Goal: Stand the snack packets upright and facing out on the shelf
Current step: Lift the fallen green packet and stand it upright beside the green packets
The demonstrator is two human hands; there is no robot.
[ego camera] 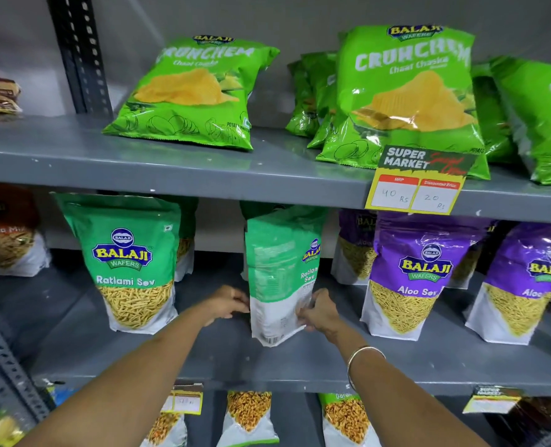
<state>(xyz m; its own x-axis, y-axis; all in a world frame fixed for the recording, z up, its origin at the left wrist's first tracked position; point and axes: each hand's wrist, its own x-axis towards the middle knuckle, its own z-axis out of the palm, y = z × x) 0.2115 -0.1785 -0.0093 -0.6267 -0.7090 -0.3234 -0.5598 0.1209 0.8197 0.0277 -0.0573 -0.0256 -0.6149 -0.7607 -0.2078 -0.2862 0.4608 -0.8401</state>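
A green Ratlami Sev packet (279, 269) stands upright on the middle shelf (222, 359), turned so its side and back panel show more than its front. My left hand (227, 304) grips its lower left edge and my right hand (319, 312) grips its lower right edge. To the left, another Ratlami Sev packet (129, 266) stands upright with its front facing out. Two purple Aloo Sev packets (419, 279) (525, 285) stand facing out to the right.
Green Crunchem chip bags (190, 91) (409, 91) lean on the upper shelf, above a yellow price tag (416, 188). More packets stand behind the front row and on the lower shelf (248, 417). A slotted metal upright (80, 53) rises at the left.
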